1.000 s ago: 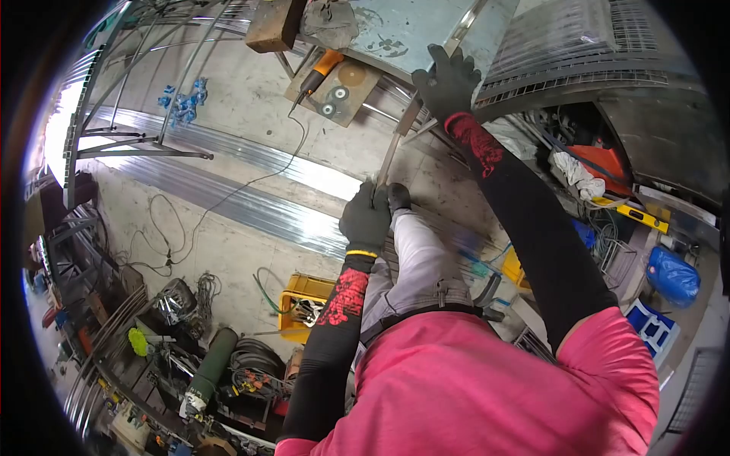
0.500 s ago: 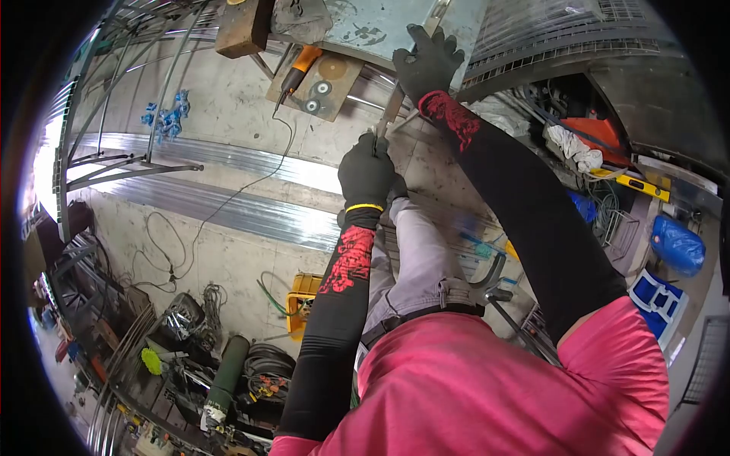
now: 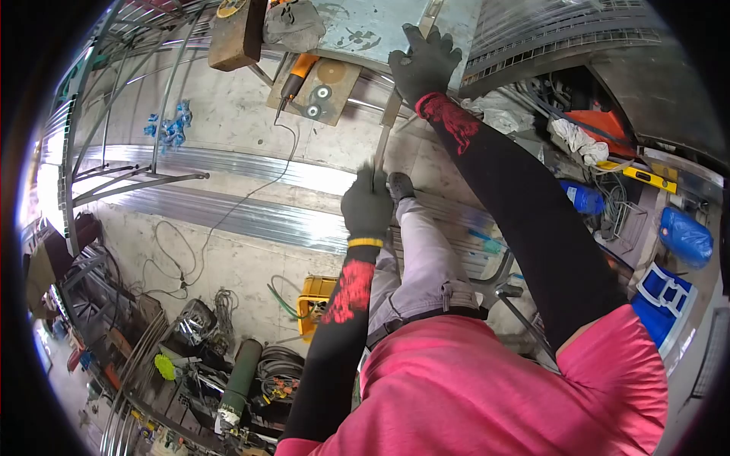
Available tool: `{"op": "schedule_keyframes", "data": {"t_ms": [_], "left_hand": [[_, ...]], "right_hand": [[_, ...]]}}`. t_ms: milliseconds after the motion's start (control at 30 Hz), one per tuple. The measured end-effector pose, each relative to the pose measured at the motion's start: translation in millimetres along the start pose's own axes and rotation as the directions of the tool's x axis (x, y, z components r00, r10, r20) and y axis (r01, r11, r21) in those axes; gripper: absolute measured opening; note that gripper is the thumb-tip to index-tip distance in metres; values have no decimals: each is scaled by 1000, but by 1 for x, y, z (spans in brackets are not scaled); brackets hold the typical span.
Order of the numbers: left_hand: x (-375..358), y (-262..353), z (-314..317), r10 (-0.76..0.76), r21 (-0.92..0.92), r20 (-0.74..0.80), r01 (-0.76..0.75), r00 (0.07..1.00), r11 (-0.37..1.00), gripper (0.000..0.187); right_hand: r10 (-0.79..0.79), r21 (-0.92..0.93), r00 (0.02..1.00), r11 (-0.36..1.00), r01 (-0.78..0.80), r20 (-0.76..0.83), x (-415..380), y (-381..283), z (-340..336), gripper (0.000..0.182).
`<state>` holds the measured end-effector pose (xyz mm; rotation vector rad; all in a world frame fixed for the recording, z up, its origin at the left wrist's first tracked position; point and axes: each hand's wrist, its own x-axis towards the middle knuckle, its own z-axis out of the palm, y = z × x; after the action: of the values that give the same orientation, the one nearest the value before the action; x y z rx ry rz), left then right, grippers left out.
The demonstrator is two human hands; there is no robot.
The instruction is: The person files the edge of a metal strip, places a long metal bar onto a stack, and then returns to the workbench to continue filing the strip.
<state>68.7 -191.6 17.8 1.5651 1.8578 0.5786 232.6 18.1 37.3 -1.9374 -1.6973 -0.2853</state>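
My left hand [image 3: 368, 207], in a dark grey glove, is closed around the near end of a narrow flat metal strip [image 3: 382, 144]; its fingertips are blurred, and I cannot make out the strip's exact kind. The strip reaches up to a flat metal bar [image 3: 393, 106] that juts past the edge of the grey-blue worktable [image 3: 353, 26]. On that bar rests my right hand [image 3: 426, 64], gloved alike, with fingers spread and the palm over the metal. The bar's far end shows beyond the fingers.
An orange-handled power tool [image 3: 299, 76] lies beside a board with discs [image 3: 323, 95], its cord trailing over the floor. Shiny metal profiles [image 3: 228, 216] cross the floor. A metal rack [image 3: 99, 114] stands left. A green cylinder [image 3: 241, 380] and a yellow crate [image 3: 315, 296] are nearby.
My left hand has pulled back toward my body, with more of the narrow strip now showing beyond it. My right hand stays on the bar. The view has shifted slightly.
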Motion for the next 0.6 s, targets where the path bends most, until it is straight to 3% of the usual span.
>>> {"op": "schedule_keyframes", "data": {"t_ms": [33,100,233,300,333,433,467,500,600], "left_hand": [[-15,-30,17,65,-106,-87,-74,994,992,38],[-7,-19,8,-11,-51,9,12,1000,999,32],[52,18,0,109,-114,-35,-112,993,987,31],[44,19,-4,66,-65,-39,-69,997,996,30],[26,14,-3,-29,-35,20,29,999,999,32],[-5,-19,2,-6,-138,94,19,996,990,38],[14,-18,12,101,44,26,-102,995,994,30],[37,17,-9,43,-87,30,-41,999,995,27],[81,32,-1,65,-116,8,-64,998,991,33]], "right_hand": [[21,7,997,1000,-22,68,-2,-2,-5,58],[38,2,990,999,-39,134,3,3,-8,58],[12,-22,999,1000,-11,46,3,1,-3,58],[20,-18,998,1000,-19,56,-1,4,3,58],[2,-18,1000,1000,-2,-3,-2,8,8,58],[3,-5,999,1000,-3,-40,7,14,15,57],[15,18,1000,1000,-15,9,-1,11,15,56],[11,27,1000,1000,-11,8,-2,8,15,56],[57,44,994,997,-62,91,5,9,9,56]]}}
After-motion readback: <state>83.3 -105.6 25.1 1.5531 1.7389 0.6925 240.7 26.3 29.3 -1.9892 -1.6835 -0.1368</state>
